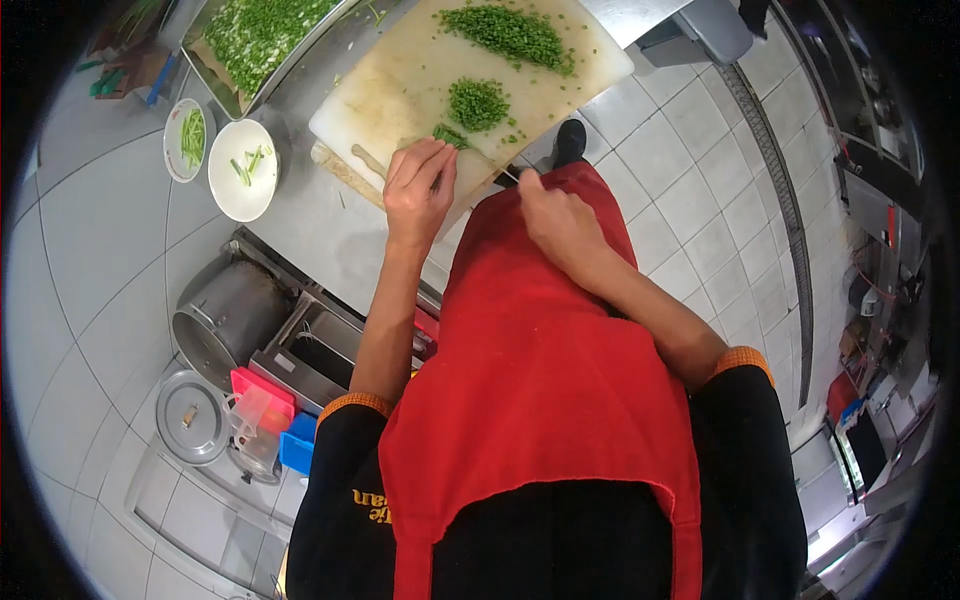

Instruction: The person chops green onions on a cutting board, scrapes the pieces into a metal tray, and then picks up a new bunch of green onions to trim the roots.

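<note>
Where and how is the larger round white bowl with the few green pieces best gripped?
Probably by the right rim of the larger white bowl, coming from the side of the pale cutting board, thumb inside, fingers outside. The open rim is exposed there, whereas the smaller white bowl crowds its left and the silver metal tray its far side. Keep it level: green pieces lie inside.

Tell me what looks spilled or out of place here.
A few green pieces lie loose on the metal counter beside the tray, outside any container. Beneath the cutting board, what looks like a second board juts out unevenly.
</note>
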A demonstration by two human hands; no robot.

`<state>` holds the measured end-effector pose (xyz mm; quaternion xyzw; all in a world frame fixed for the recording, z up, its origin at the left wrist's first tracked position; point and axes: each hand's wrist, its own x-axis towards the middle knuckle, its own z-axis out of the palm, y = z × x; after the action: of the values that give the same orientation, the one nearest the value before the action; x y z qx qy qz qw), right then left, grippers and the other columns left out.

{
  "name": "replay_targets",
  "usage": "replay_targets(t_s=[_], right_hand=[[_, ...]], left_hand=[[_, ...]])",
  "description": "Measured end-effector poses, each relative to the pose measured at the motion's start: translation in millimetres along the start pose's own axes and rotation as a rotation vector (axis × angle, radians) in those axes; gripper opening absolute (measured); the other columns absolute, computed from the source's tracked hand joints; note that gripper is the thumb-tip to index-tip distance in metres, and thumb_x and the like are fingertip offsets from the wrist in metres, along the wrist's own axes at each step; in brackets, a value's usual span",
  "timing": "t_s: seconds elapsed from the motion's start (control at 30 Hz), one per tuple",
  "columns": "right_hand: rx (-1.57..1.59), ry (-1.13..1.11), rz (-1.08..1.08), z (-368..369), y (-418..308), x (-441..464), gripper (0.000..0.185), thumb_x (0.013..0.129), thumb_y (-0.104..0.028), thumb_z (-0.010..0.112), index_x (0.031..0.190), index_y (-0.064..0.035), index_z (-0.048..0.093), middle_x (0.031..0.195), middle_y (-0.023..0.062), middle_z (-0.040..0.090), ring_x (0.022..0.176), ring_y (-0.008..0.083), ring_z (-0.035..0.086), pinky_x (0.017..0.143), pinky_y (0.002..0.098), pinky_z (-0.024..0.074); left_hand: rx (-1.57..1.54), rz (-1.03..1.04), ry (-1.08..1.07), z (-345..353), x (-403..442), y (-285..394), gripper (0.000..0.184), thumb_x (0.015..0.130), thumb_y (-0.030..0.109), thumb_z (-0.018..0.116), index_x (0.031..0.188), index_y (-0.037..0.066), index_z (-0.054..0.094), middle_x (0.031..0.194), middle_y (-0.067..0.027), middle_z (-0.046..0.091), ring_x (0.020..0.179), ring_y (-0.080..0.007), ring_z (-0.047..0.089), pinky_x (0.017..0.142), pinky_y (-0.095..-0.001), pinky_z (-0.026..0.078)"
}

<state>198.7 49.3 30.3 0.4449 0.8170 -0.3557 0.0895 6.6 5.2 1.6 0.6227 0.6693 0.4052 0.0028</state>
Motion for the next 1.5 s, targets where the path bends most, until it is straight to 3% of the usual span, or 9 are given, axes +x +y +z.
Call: replay_targets(t_s=[0.27, 0.6, 1.0, 1.27, 1.5], right_hand=[[0.113, -0.07, -0.019, -8.1, 17.6, -22.3, 0.012, 0.091, -0.014, 0.042, 0.093, -0.0029, 0.039, 0.066, 0.0266, 0.06, 0.064, 0.047, 0.061, 0.057, 0.0599, 0.0471], [0.058, -0.031, -0.105, -16.6, -7.5, 6.6, 0.011, 0.09, -0.012, 0.043, 0.094, -0.0024, 0.038, 0.065, 0.027, 0.06, 0.063, 0.0466, 0.062, 0.055, 0.0578, 0.0488], [-0.009, -0.015, -0.033, -4.4, -18.6, 21.0, 0.008, 0.088, -0.009, 0.042, 0.094, -0.0033, 0.039, 0.07, 0.0255, 0.063, 0.066, 0.0441, 0.064, 0.058, 0.0548, 0.0516], [0.023, -0.062, 0.019, -0.9, 17.5, -25.1, 0.013, 0.09, -0.015, 0.044, 0.094, -0.0045, 0.038, 0.065, 0.0248, 0.06, 0.064, 0.0468, 0.061, 0.057, 0.0585, 0.0471], [0.065, -0.013, -0.043, -7.8, -4.4, -5.4, 0.011, 0.09, -0.014, 0.044, 0.093, -0.005, 0.037, 0.066, 0.0251, 0.06, 0.061, 0.0484, 0.059, 0.055, 0.0591, 0.0463]], left_hand=[[0.01, -0.005, 0.017, 1.1, -1.9, 0.0, 0.019, 0.068, -0.003, 0.077, 0.083, 0.005, 0.069, 0.087, -0.0061, 0.066, 0.083, -0.0232, 0.064, 0.073, -0.0319, 0.053], [-0.014, -0.022, 0.035, 1.4, -2.3, 0.2, 0.019, 0.067, -0.005, 0.076, 0.083, 0.003, 0.069, 0.087, -0.0061, 0.066, 0.083, -0.0233, 0.062, 0.071, -0.0327, 0.053], [-0.021, -0.04, 0.027, 3.7, 0.1, 1.2, 0.018, 0.066, -0.005, 0.076, 0.081, 0.003, 0.07, 0.085, -0.0066, 0.066, 0.082, -0.0238, 0.063, 0.07, -0.0322, 0.054], [-0.019, -0.034, 0.085, 4.5, -2.8, 0.0, 0.018, 0.066, -0.005, 0.077, 0.08, 0.003, 0.069, 0.085, -0.0065, 0.066, 0.08, -0.0237, 0.064, 0.07, -0.0319, 0.055], [-0.015, -0.036, 0.107, 4.8, -3.5, -0.8, 0.018, 0.066, -0.005, 0.077, 0.08, 0.002, 0.069, 0.084, -0.0069, 0.066, 0.08, -0.024, 0.065, 0.07, -0.032, 0.055]])
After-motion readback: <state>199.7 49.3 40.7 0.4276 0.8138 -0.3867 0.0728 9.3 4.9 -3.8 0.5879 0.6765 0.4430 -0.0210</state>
